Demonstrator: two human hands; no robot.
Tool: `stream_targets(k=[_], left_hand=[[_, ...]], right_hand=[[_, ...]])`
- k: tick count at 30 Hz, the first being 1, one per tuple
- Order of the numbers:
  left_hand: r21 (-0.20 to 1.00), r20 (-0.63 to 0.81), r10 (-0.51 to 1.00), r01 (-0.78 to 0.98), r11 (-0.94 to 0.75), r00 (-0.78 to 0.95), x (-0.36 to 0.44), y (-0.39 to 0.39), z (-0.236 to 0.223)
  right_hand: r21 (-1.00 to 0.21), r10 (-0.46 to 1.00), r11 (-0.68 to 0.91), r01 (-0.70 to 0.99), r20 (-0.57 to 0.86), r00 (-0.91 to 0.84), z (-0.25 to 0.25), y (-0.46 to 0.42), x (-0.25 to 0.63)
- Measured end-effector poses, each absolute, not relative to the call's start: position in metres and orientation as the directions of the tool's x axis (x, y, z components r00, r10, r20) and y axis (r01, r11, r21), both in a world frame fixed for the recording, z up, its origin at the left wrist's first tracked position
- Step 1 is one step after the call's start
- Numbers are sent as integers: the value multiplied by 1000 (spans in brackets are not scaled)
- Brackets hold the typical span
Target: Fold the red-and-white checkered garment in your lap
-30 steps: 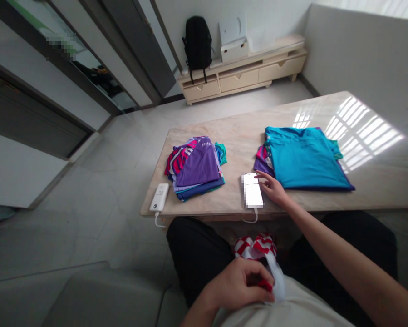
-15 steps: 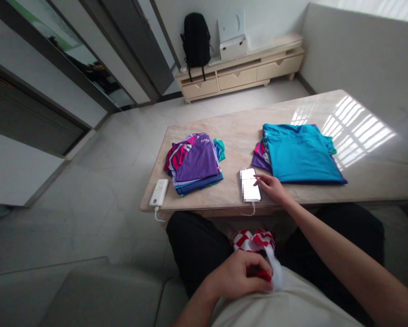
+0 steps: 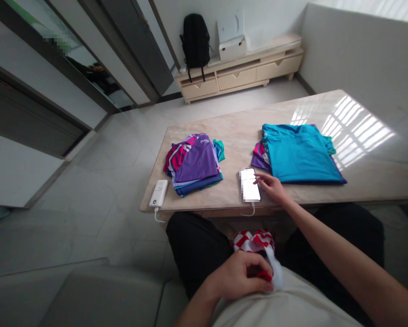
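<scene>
My right hand (image 3: 271,187) reaches over the table's front part, its fingers stretched out and apart at the lit screen of a phone (image 3: 249,190). The phone lies flat with a white cable at its lower end. Low in my lap, my left hand (image 3: 242,274) is curled round part of a red-and-white checkered garment (image 3: 254,239), which hangs between my knees. To the phone's left lies a pile of folded jerseys (image 3: 197,161), purple on top. On its right is a stack of larger folded shirts (image 3: 302,152), bright blue on top.
A white power bank (image 3: 159,193) with a cable lies at the left corner of the marble-look table (image 3: 238,127). Behind stands a low cabinet (image 3: 238,78), bearing a black backpack (image 3: 196,41) and a white box (image 3: 233,49). A grey sofa (image 3: 115,295) is at lower left.
</scene>
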State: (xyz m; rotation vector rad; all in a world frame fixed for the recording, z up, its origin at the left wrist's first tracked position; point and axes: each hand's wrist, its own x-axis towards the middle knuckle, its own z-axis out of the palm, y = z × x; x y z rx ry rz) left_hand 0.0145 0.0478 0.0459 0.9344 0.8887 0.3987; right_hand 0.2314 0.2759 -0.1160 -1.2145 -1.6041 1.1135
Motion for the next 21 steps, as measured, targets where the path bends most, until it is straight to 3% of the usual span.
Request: stream_targets(k=[21], left_hand=[[823, -487, 646, 59, 566, 588, 16, 45, 47]], right_hand=[[-964, 981, 126, 235, 86, -171, -113, 278, 230]])
